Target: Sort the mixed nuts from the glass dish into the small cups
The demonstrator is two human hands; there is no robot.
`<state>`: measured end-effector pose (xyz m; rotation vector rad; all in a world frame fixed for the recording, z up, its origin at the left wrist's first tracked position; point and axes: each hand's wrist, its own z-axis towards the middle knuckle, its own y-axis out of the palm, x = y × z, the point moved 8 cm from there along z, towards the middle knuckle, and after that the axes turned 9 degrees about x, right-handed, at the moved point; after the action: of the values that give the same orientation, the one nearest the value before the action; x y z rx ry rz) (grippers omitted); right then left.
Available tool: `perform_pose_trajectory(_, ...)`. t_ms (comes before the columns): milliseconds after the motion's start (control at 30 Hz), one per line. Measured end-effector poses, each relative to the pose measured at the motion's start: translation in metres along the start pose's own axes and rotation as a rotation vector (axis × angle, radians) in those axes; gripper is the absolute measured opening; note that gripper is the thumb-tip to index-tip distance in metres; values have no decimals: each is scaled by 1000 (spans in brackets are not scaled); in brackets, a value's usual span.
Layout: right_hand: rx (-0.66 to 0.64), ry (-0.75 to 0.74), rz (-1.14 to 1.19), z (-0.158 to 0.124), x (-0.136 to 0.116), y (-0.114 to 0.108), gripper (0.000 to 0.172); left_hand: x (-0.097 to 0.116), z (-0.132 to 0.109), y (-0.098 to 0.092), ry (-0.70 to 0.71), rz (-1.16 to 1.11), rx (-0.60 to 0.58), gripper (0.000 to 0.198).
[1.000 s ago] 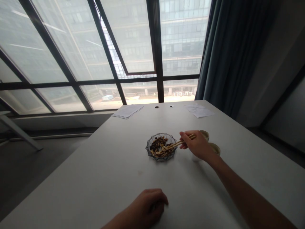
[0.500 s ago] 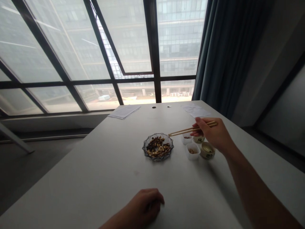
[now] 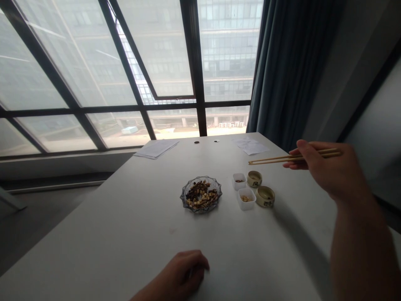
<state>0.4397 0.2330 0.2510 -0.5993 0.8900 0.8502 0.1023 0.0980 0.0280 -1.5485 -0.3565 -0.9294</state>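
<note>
Holds two chopsticks in the right grip, aimed left above the tabletop. Has two cups below and left of that grip, then two tubs just beside them, all in the way between it and one bowl of mixed bits. Curls the left grip loosely, with the bowl ahead; cannot tell whether fully closed. Past both grips: one paper stack, some loose paper.

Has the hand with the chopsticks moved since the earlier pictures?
Yes: the right hand has moved to the right, away from the glass bowl.
</note>
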Motion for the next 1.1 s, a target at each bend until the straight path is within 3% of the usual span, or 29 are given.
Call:
perform_pose_trajectory(333,15,-9,-72,12,16,4,33,-1,0,1,-4,9,-2,17)
perform_pose_trajectory(733,-116,59,-119,36,89,52,31,0,0,1,-1,12,-5,19)
perform_pose_trajectory(933,-120,46,-90,34,87,53,30,0,1,1,4,2,0,18)
perform_pose_trajectory(1100,-75,9,25,25,63,53,38,3,1,1,16,2,-4,20)
